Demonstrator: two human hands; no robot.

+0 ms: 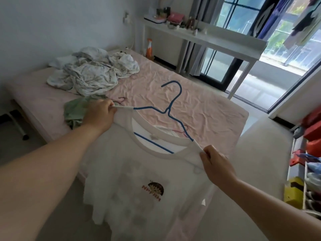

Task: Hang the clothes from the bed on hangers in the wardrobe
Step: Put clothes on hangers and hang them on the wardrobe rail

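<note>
Garment: white cotton T-shirt with a small cartoon print, held up over the near corner of the pink-sheeted bed; blue wire hanger threaded through its neck, hook free above
Left hand: pinches the left shoulder seam, apparently pulling it over the hanger's end
Right hand: pinches the right shoulder likewise; the shirt is stretched between both
Remaining: crumpled green garment and rumpled pale bedding on the bed; wardrobe not in view

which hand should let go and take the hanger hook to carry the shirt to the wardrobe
Probably the left. The left hand pinches the shirt shoulder nearer the hanger hook, which curls toward that side. The right hand pinches the lower shoulder, farther from the hook.
</note>
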